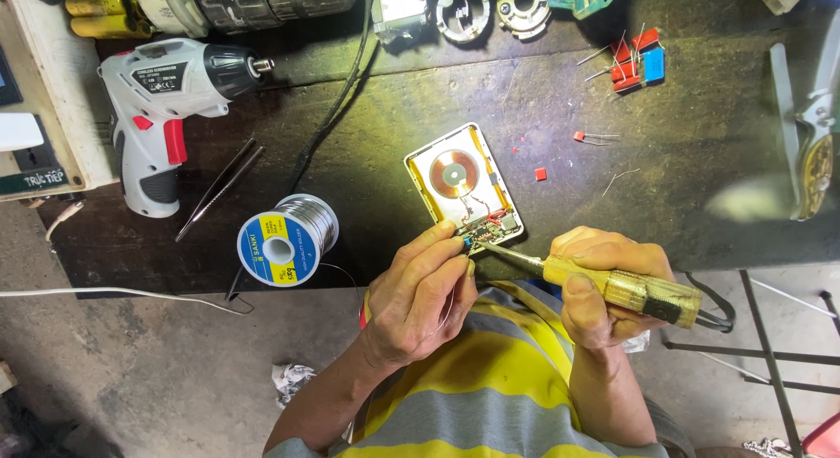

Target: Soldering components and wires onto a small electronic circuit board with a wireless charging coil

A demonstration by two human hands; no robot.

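Charger (464, 185), opened, lies at frame centre on the dark bench (700, 160), coil up, circuit board at its lower end. Right hand (595, 283) has its fingers closed round a soldering iron (612, 283), tip on the board. Left hand (420, 296) pinches solder wire at the same joint. Best to brace both wrists, heat the pad briefly and feed sparingly. Solder spool (287, 239) sits just left.

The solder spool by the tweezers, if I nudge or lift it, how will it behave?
The solder spool lies on its side, round flange showing, so a push would probably roll it. Its thick metal winding suggests it's heavy for its size. The loose strand toward the left hand looks thin and bendy, likely dragging along.
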